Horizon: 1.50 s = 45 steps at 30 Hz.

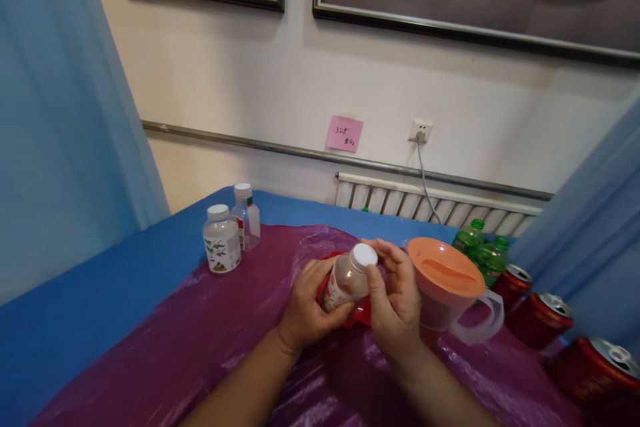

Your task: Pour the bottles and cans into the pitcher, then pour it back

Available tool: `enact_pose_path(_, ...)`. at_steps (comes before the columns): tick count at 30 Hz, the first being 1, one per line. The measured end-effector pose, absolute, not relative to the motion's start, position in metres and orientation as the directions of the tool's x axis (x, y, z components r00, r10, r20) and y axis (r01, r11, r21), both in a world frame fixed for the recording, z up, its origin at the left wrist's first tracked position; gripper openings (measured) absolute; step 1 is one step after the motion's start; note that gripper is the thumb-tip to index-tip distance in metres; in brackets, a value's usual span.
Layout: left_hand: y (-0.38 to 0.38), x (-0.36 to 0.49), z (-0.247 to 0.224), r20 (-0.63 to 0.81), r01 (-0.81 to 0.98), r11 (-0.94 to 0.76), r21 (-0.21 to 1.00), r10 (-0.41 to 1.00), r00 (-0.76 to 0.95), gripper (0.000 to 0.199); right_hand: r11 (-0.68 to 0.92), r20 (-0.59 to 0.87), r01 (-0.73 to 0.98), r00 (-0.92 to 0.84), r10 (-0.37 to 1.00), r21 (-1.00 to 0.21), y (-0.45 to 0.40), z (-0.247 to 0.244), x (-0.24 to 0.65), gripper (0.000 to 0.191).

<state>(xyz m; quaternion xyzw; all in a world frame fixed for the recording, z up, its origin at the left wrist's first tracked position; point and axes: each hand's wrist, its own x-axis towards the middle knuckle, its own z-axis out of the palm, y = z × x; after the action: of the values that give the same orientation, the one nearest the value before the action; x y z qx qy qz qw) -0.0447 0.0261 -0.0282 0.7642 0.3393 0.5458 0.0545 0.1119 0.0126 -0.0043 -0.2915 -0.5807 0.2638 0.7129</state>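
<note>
A clear plastic jar [345, 282] with a printed label and a white screw cap [363, 256] is tilted in front of me. My left hand [311, 303] wraps round its body. The thumb and fingers of my right hand [399, 297] close about the cap at its right side. Beneath the jar lies something red [361, 315], mostly hidden by my hands. Just right of my right hand stands a clear pitcher [434, 310] with an orange lid [444, 265]. To the left, another white-capped jar [221, 243] stands beside a slimmer clear bottle [247, 217].
Purple plastic sheeting [220, 327] covers part of the blue table surface [125, 273]. Green bottles [493, 259] and several red cans [540, 320] stand along the right. Behind are a radiator [390, 199] and a plugged-in cable [425, 177]; blue curtains [65, 113] hang at both sides.
</note>
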Motion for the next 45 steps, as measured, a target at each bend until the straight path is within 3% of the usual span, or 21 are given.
enact_pose_path(7,0.025,-0.044,-0.027,0.765,0.491,-0.731,0.474,0.618,0.181,0.052,0.679,0.654,-0.048,0.227,0.722,-0.733,0.011,0.001,0.108,0.028)
enact_pose_path(10,0.028,-0.047,-0.031,0.77,0.496,-0.734,0.464,0.611,0.184,0.055,0.647,0.628,-0.026,0.212,0.749,-0.762,0.01,0.005,0.104,0.047)
enact_pose_path(13,0.035,-0.049,-0.035,0.799,0.514,-0.74,0.433,0.579,0.161,0.054,0.557,0.566,0.101,0.163,0.808,-0.824,0.009,0.01,0.1,0.07)
enact_pose_path(19,0.043,-0.051,-0.039,0.831,0.512,-0.759,0.402,0.538,0.145,0.047,0.452,0.497,0.342,0.053,0.866,-0.824,0.003,0.027,0.101,0.088)
enact_pose_path(24,0.043,-0.051,-0.038,0.801,0.43,-0.76,0.487,0.585,0.126,0.057,0.469,0.511,0.392,0.002,0.86,-0.791,-0.008,0.043,0.111,0.081)
enact_pose_path(27,0.043,-0.05,-0.038,0.769,0.36,-0.74,0.568,0.633,0.087,0.066,0.482,0.522,0.342,0.031,0.852,-0.807,-0.023,0.052,0.125,0.075)
enact_pose_path(31,0.047,-0.047,-0.043,0.691,0.284,-0.662,0.693,0.723,-0.001,0.056,0.515,0.52,0.081,0.065,0.852,-0.854,-0.057,0.064,0.17,0.059)
enact_pose_path(33,0.05,-0.046,-0.047,0.648,0.259,-0.618,0.742,0.761,-0.043,0.051,0.515,0.514,0.053,0.215,0.831,-0.855,-0.075,0.069,0.207,0.062)
enact_pose_path(35,0.052,-0.043,-0.049,0.626,0.245,-0.596,0.764,0.777,-0.061,0.048,0.462,0.48,0.15,0.42,0.77,-0.874,-0.087,0.072,0.249,0.066)
enact_pose_path(38,0.053,-0.039,-0.048,0.617,0.254,-0.582,0.772,0.783,-0.081,0.045,0.295,0.483,0.383,0.681,0.55,-0.875,-0.083,0.067,0.31,0.068)
enact_pose_path(41,0.053,-0.035,-0.045,0.61,0.276,-0.566,0.777,0.786,-0.102,0.043,0.069,0.483,0.524,0.716,0.504,-0.849,-0.053,0.044,0.356,0.076)
enact_pose_path(43,0.053,-0.034,-0.043,0.607,0.293,-0.558,0.776,0.787,-0.109,0.042,-0.191,0.477,0.638,0.712,0.515,-0.746,-0.027,0.022,0.376,0.078)
enact_pose_path(45,0.054,-0.033,-0.043,0.609,0.318,-0.552,0.771,0.785,-0.112,0.041,-0.267,0.462,0.663,0.704,0.54,-0.699,-0.003,0.002,0.385,0.076)
